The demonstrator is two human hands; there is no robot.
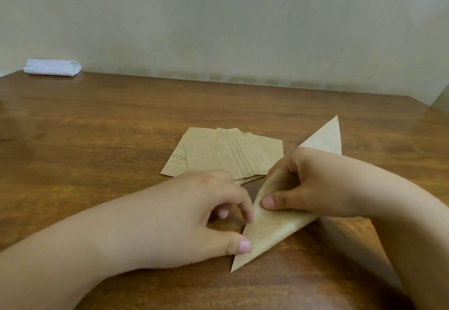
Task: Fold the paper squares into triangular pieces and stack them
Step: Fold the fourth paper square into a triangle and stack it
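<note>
A brown printed paper piece [269, 232] lies partly folded near the table's front, its lower corner pointing toward me and its far tip [328, 137] rising behind my right hand. My right hand [313, 183] pinches the folded layer, thumb on top near the fold edge. My left hand [194, 215] is curled at the paper's left edge, thumb and index fingertips touching it. Behind my hands lies a loose pile of several flat brown paper squares [218, 154] with printed text.
The wooden table [97, 139] runs back to a pale wall. A white folded cloth or paper bundle [52, 67] sits at the far left corner. The table's right edge [435, 110] is near the folded paper's tip.
</note>
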